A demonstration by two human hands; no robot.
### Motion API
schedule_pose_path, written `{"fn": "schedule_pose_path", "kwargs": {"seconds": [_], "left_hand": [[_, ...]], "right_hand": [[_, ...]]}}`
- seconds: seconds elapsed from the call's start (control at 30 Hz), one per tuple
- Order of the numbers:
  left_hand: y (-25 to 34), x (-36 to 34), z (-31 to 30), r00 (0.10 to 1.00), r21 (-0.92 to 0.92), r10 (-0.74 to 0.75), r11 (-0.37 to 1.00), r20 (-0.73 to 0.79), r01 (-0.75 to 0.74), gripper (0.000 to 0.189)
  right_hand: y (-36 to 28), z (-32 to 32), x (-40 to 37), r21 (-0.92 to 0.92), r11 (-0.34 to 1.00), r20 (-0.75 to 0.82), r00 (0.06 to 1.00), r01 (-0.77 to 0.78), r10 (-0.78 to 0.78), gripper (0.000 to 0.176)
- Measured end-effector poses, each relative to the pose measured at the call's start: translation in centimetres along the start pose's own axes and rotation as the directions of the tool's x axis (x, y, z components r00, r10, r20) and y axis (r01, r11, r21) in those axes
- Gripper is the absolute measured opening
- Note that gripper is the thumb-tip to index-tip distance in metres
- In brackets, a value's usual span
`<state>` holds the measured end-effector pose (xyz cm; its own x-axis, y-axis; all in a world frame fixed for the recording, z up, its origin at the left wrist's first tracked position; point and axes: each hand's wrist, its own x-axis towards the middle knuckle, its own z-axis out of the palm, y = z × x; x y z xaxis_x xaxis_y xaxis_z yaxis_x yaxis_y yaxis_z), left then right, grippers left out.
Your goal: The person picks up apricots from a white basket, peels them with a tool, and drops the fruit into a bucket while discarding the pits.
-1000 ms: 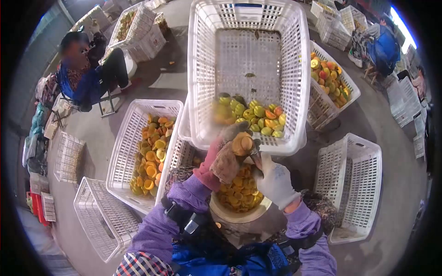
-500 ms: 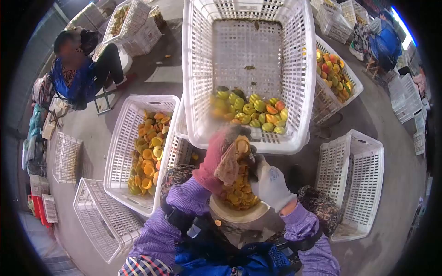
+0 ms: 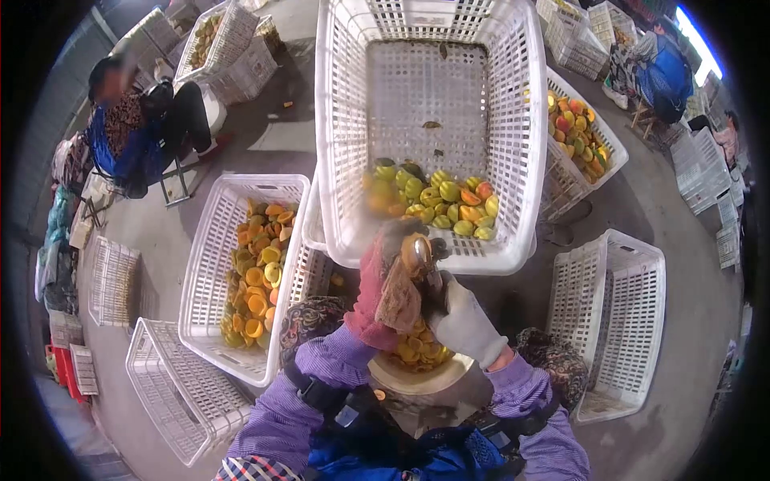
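My left hand, in a pink glove with dark fingers, is closed around a halved yellow peach. A brownish cloth-like patch covers part of its palm side. My right hand, in a pale glove with dark fingertips, is closed on a shiny metal tool right beside the fruit; its full shape is hidden. Below both hands stands a pale basin holding orange-yellow fruit pieces. Just beyond them, a large white crate holds whole greenish-yellow peaches at its near end.
Cut peach halves fill part of a white crate on the left. Another fruit crate stands at back right. More crates flank me. Seated people are on both sides.
The peach half in my left hand has tilted, and a shiny metal surface now shows at it. My right hand has shifted slightly down and left. The view has moved a little.
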<state>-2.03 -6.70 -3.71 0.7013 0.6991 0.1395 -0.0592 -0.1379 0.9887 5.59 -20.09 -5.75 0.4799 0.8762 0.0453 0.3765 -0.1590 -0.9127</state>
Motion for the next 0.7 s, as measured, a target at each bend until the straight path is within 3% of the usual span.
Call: {"fn": "schedule_pose_path", "kwargs": {"seconds": [0.07,0.13,0.17,0.23,0.3,0.4,0.47,0.5,0.53,0.57,0.63,0.7], "left_hand": [[0.1,-0.3,-0.1,0.985,0.149,0.171,0.974,-0.01,-0.168,0.035],[0.3,0.1,-0.1,0.866,0.355,0.498,0.804,0.04,-0.478,0.033],[0.7,-0.2,0.6,0.926,0.217,0.374,0.909,-0.047,-0.356,0.028],[1.4,-0.5,0.8,0.972,0.082,0.219,0.974,-0.082,-0.213,0.025],[1.5,-0.4,0.7,0.976,0.04,0.211,0.977,-0.048,-0.21,0.022],[0.9,0.7,-1.0,0.93,0.14,0.333,0.924,0.158,-0.355,0.023],[0.9,1.9,-2.5,0.889,0.232,0.285,0.895,0.358,-0.38,0.03],[0.9,3.0,-3.4,0.812,0.163,0.254,0.907,0.525,-0.389,0.023],[1.8,3.3,-3.2,0.896,0.044,0.017,0.998,0.445,-0.041,0.021],[2.9,3.5,-2.8,0.886,-0.103,-0.241,0.947,0.396,0.304,0.019],[2.8,1.4,-2.3,0.938,-0.509,-0.096,0.819,0.334,0.265,0.02],[1.9,1.3,-1.3,0.963,-0.499,-0.126,0.834,0.238,0.233,0.021]], "right_hand": [[-0.6,0.1,-0.1,0.034,0.999,0.015,0.999,-0.036,0.035,0.047],[-2.2,-0.4,0.4,0.018,0.998,0.016,0.998,-0.068,0.068,0.031],[-1.9,-0.3,0.2,0.0,0.998,0.011,0.998,-0.059,0.059,0.032],[-0.8,0.2,0.1,-0.036,0.999,-0.001,0.999,-0.04,0.04,0.035],[-0.5,0.4,-0.2,-0.088,0.996,0.021,1.0,-0.018,0.019,0.036],[-0.8,0.0,-0.2,-0.145,0.987,0.099,0.992,-0.067,0.081,0.039],[-0.5,-1.0,-0.3,-0.14,0.987,0.186,0.978,-0.072,0.097,0.042],[-0.3,-1.4,-0.2,-0.111,0.993,0.235,0.97,-0.043,0.069,0.044],[-0.4,-1.6,-0.2,-0.064,0.997,0.242,0.969,-0.042,0.056,0.044],[-0.6,-1.8,-0.1,-0.016,0.999,0.25,0.967,-0.041,0.044,0.045],[-1.8,-2.1,-0.2,-0.017,0.993,0.187,0.976,-0.114,0.115,0.041],[-2.7,-2.0,-0.3,-0.003,0.994,0.104,0.989,-0.11,0.11,0.033]]}}
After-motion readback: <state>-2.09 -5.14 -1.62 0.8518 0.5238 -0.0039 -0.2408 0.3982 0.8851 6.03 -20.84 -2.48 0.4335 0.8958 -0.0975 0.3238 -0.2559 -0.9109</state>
